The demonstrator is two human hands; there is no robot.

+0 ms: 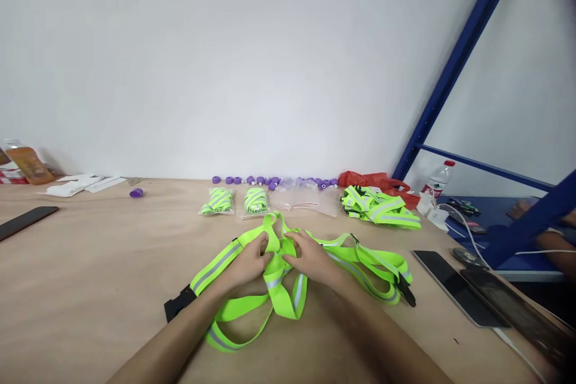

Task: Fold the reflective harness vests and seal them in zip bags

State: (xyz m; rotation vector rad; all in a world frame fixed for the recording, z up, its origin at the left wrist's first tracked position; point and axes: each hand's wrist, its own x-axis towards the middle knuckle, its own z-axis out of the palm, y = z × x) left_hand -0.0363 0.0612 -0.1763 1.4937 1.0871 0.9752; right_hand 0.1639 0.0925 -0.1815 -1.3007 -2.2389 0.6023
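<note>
A neon-yellow reflective vest made of straps (283,300) with silver stripes lies spread on the wooden table in front of me. My left hand (249,261) pinches a strap near its middle, thumb and fingers closed. From the other side my right hand (310,255) grips the same bunched middle part, its fingertips partly hidden by the straps. One black buckle (180,303) ends the strap at the left. Another black buckle (405,289) lies at the right end, beside looped straps.
Behind the vest lie two bagged vests (218,201), clear plastic bags (306,197) and small purple items (270,181). A loose vest (380,209) rests by a red bag (382,181). Phones (459,288) lie right; a person's arm (555,246) shows beyond the blue frame (454,66).
</note>
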